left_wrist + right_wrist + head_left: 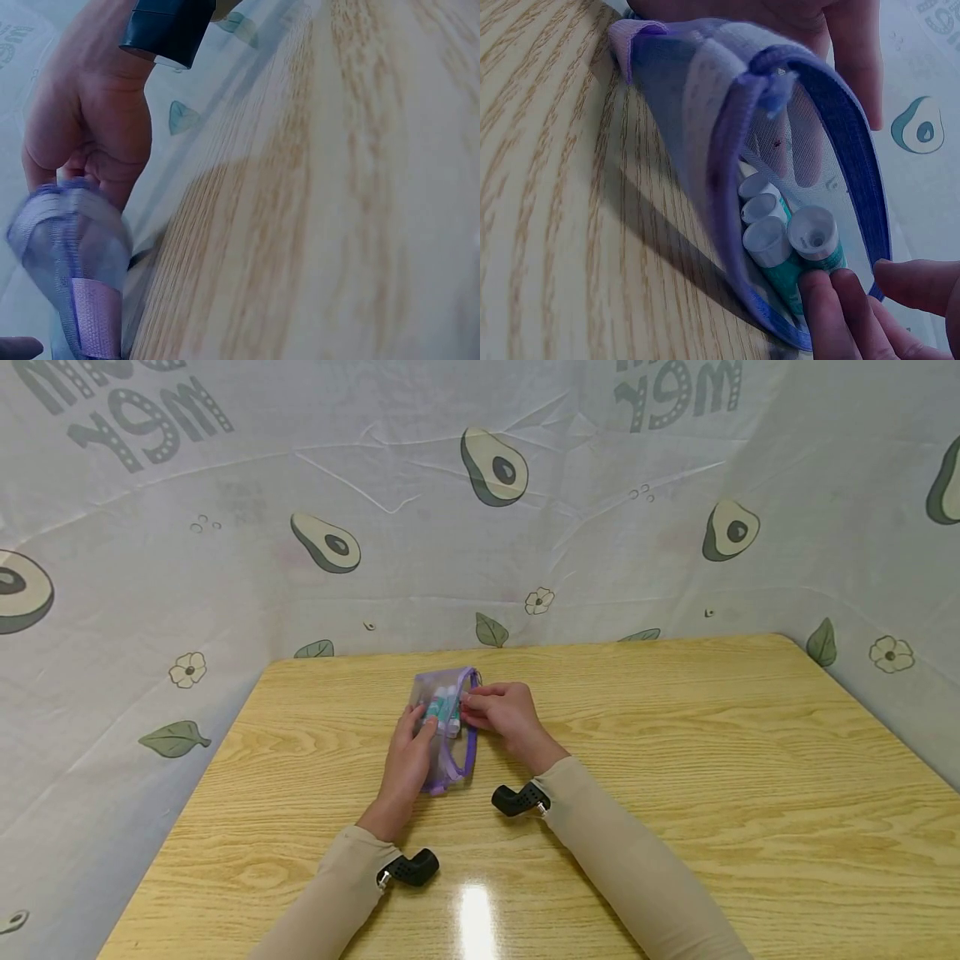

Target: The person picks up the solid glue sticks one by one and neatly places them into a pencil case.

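Note:
A clear mesh pouch with purple edging stands on the table with its mouth to the right. My left hand grips its left side, thumb on the near face. In the right wrist view several glue sticks with white ends and green labels lie inside, one glue stick above the others. The fingers of my right hand reach into the mouth and touch that upper stick from below. Its thumb stands apart from them, at the pouch's blue-purple zip edge. In the left wrist view, my left fingertips are hidden behind the pouch.
The wooden table runs out on both sides of the pouch. Behind it hangs a white cloth printed with avocados and leaves. A black wrist camera mount is on the left sleeve, another black mount on the right.

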`<state>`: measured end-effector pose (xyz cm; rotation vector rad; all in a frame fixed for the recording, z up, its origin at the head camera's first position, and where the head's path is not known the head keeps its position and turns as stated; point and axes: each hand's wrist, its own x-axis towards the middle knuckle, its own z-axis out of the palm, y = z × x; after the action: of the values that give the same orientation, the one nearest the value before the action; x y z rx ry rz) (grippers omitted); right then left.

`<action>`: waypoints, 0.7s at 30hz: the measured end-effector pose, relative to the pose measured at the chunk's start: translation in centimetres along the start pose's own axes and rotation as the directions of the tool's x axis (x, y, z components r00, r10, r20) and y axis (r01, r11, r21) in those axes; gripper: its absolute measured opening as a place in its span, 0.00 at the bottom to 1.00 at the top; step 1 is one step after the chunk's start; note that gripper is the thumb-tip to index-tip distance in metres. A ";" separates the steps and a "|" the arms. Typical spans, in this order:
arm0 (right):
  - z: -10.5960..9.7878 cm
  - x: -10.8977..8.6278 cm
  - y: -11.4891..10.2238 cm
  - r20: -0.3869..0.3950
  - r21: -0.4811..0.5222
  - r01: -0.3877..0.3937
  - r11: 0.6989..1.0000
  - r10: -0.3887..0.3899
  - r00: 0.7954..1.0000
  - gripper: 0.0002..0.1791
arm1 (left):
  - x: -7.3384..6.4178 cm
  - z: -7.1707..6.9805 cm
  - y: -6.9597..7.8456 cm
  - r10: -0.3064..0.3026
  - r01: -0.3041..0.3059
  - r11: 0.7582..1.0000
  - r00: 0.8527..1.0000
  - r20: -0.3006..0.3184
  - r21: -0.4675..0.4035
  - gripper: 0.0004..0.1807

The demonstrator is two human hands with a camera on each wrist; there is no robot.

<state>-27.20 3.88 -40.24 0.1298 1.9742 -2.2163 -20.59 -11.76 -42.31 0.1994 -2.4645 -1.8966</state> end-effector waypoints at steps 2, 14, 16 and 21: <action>0.0 0.1 0.0 -0.006 -0.022 0.004 1.000 -0.004 1.000 0.13 | 0.0 0.0 0.0 0.002 -0.002 1.000 1.000 -0.005 -0.015 0.33; -0.2 -0.2 -0.4 -0.024 -0.044 -0.015 0.999 0.014 1.000 0.11 | 0.0 -0.4 0.2 0.001 -0.003 0.999 0.999 -0.041 -0.052 0.29; -0.3 -0.1 -0.4 -0.021 -0.038 -0.021 0.999 0.020 1.000 0.12 | 0.0 -0.5 0.2 0.001 -0.004 0.999 0.999 -0.049 -0.048 0.30; -0.4 -0.1 -0.5 -0.017 -0.037 -0.028 0.999 0.027 0.999 0.13 | -0.2 -0.7 0.3 -0.001 -0.001 0.999 0.998 -0.057 -0.044 0.31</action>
<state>-27.23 4.36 -39.80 0.1694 2.0083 -2.1670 -20.39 -12.33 -41.79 0.2494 -2.3836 -1.9155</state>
